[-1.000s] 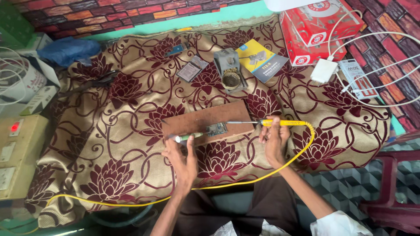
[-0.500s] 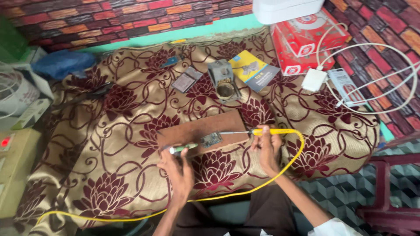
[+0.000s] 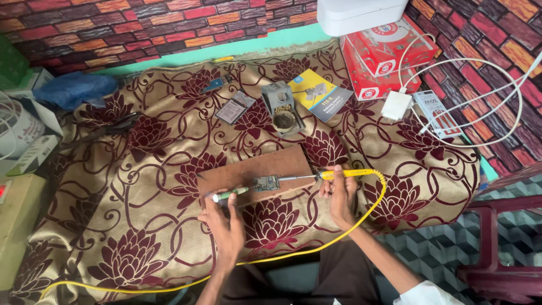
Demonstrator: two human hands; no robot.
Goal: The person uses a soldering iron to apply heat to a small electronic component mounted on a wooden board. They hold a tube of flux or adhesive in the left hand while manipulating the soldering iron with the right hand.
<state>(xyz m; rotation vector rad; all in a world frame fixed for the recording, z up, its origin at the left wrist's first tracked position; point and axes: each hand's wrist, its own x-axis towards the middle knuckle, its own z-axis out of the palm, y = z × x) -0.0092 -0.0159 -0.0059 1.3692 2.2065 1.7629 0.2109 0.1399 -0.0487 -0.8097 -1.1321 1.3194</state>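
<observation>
A brown wooden board [image 3: 254, 169] lies on the floral cloth [image 3: 152, 186]. A small circuit board [image 3: 265, 183] rests on the wood. My right hand [image 3: 337, 192] grips a yellow-handled soldering iron [image 3: 344, 174], whose metal tip points left and reaches the circuit board's right edge. My left hand [image 3: 223, 217] holds a thin green-and-white tool [image 3: 228, 194] whose far end meets the circuit board from the left. The iron's yellow cable [image 3: 316, 248] loops down around my right arm and runs off to the lower left.
A soldering-iron stand with brass wool [image 3: 282, 113], a yellow and grey booklet [image 3: 319, 95], small packets [image 3: 236, 107], red boxes [image 3: 389, 56], a white charger with cable [image 3: 395, 104] and a white box [image 3: 361, 14] lie behind the board. A blue bag [image 3: 73, 89] and cartons [image 3: 22, 141] sit left.
The view has drifted, so everything sits slightly lower and rightward in frame. Both hands keep their grips; the iron's tip stays at the circuit board.
</observation>
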